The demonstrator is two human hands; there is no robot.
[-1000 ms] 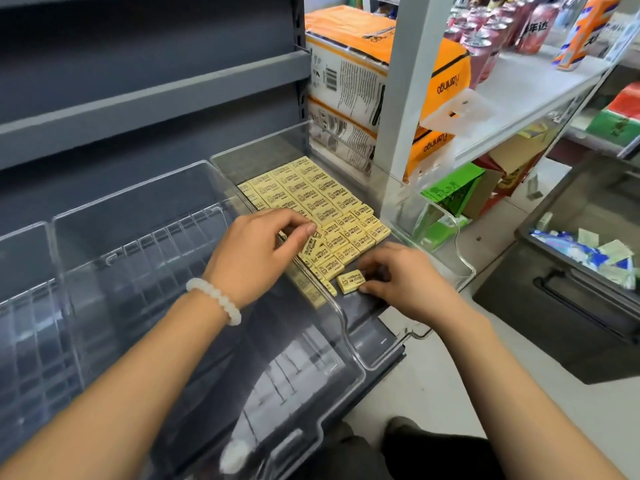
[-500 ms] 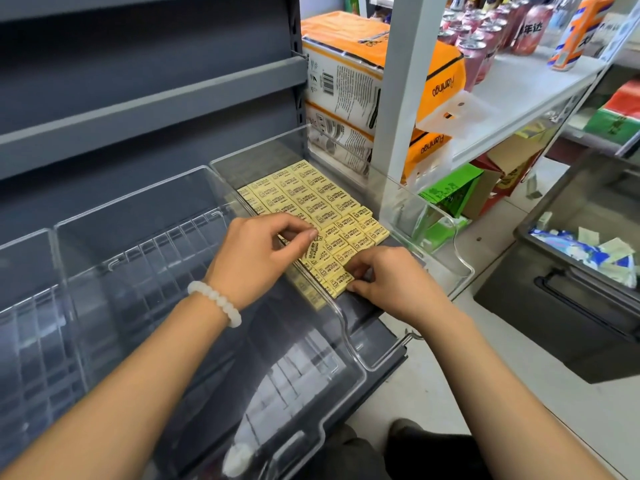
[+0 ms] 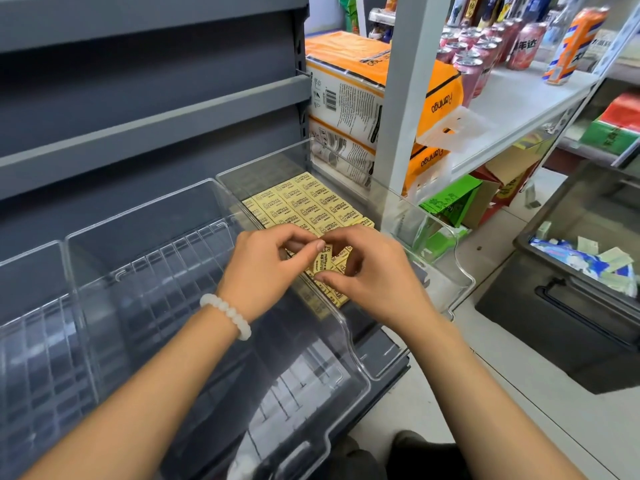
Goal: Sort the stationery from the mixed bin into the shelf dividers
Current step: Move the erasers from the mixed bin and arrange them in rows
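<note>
Several small yellow erasers (image 3: pixel 304 202) lie in neat rows on the floor of the clear shelf divider (image 3: pixel 429 233) at the right. My left hand (image 3: pixel 266 268) and my right hand (image 3: pixel 370 271) meet above the front rows. Between their fingertips both pinch one upright yellow eraser (image 3: pixel 323 262) with dark print. The front rows of erasers are partly hidden under my hands. The dark mixed bin (image 3: pixel 554 327) stands on the floor at the right, with blue and pale packets inside.
Two clear dividers (image 3: pixel 145 271) stand to the left with nothing in them. Grey shelf boards (image 3: pixel 156 123) run above. Orange-and-white packs (image 3: pixel 349 84) sit behind a white upright post (image 3: pixel 398 98). Drink cans (image 3: pixel 485 46) line the right shelf; a green box (image 3: pixel 450 199) sits below.
My right hand has lifted from the front edge of the eraser rows and met my left hand. Both now hold one eraser upright above the rows.
</note>
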